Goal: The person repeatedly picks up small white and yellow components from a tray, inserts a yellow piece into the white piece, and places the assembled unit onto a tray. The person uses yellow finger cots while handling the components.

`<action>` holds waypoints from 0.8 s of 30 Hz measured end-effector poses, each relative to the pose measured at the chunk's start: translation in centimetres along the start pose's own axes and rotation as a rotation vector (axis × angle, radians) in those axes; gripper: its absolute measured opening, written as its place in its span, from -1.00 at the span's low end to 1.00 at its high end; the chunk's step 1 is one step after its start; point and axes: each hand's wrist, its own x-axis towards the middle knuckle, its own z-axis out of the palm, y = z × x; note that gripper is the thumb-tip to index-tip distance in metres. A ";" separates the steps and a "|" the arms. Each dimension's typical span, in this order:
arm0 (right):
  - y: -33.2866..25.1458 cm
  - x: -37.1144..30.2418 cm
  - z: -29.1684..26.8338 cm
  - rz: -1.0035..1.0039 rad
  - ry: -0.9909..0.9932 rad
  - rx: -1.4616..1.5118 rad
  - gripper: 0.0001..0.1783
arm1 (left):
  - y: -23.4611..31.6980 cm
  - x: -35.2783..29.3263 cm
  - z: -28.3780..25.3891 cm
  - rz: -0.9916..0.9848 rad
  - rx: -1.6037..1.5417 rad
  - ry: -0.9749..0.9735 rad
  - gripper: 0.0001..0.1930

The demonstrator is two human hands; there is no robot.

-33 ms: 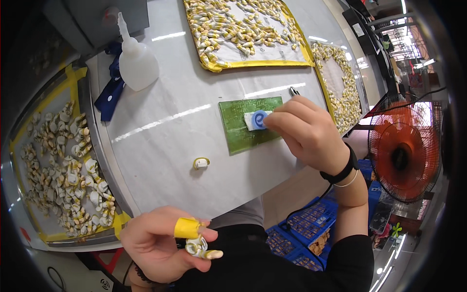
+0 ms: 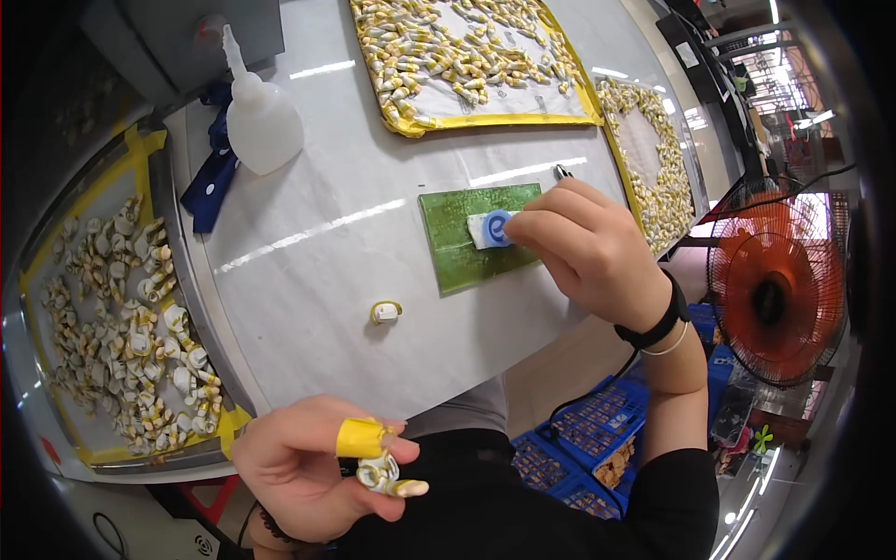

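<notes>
My left hand (image 2: pixel 303 467), with yellow tape around one finger, pinches a small white and yellow painted figurine (image 2: pixel 378 474) near my body. Over the table, the closed fingertips of my right hand (image 2: pixel 583 247) grip the edge of a blue round piece (image 2: pixel 497 228) with a dark swirl on it. That piece rests against a white pad (image 2: pixel 477 231), which lies on a green rectangular plate (image 2: pixel 453 269). My fingers hide the pad's right end. Between the hands, a small white piece with a yellow rim (image 2: pixel 385 314) lies alone on the table.
A yellow-edged tray (image 2: pixel 504 122) of small painted parts lies at the back, with another tray (image 2: pixel 627 179) to its right. More figurines fill the left tray (image 2: pixel 149 173). A white squeeze bottle (image 2: pixel 266 126) stands back left. Blue crates (image 2: pixel 593 420) and an orange fan (image 2: pixel 770 289) are at right.
</notes>
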 end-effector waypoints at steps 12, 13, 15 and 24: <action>-6.2 -0.3 -1.4 0.072 0.290 0.819 -0.73 | 0.0 0.7 0.1 0.303 0.506 -0.223 -0.52; -6.7 -0.2 -1.3 0.037 0.260 0.865 -0.74 | -0.1 0.7 0.2 0.311 0.523 -0.230 -0.53; -7.5 -0.3 -0.5 -0.017 0.266 0.946 -0.74 | 0.0 0.5 0.4 0.250 0.435 -0.185 -0.63; -8.0 -0.4 0.5 -0.108 0.336 0.975 -0.89 | 0.3 0.5 0.9 0.207 0.447 -0.223 -0.69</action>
